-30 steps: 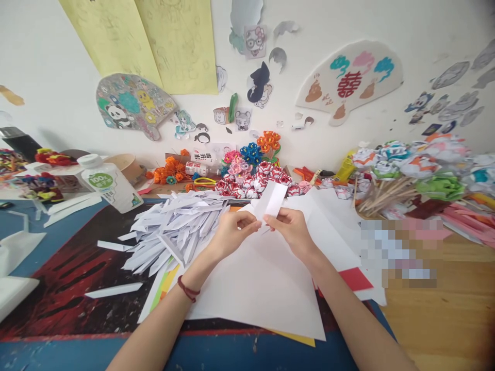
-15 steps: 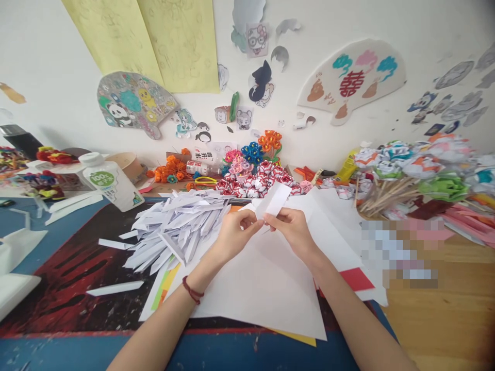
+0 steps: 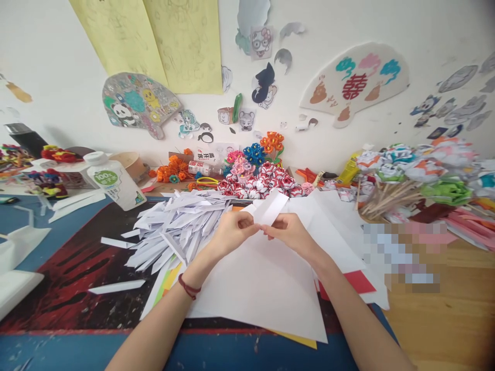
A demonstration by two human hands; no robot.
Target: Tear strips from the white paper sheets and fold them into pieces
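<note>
A small folded strip of white paper (image 3: 271,205) is pinched between both hands, its upper end sticking up above the fingers. My left hand (image 3: 236,232) grips its lower left edge with thumb and fingers. On the other side, my right hand (image 3: 288,231) pinches the lower right part; the two thumbs nearly meet. Beneath the hands lie large white paper sheets (image 3: 259,288). Close to the left of my left hand, a heap of folded white paper strips (image 3: 180,224) spreads over the sheets and a dark mat (image 3: 85,268).
A white bottle (image 3: 114,180) stands behind the heap on the left. Red-and-white paper flowers (image 3: 266,180) line the back against the wall. Paper flowers on wooden sticks (image 3: 386,193) lie at the right. Red paper (image 3: 350,284) pokes out under my right forearm.
The strip has tilted a little and sits slightly lower, with the fingertips drawn closer together along its bottom edge. The whole view has shifted slightly.
</note>
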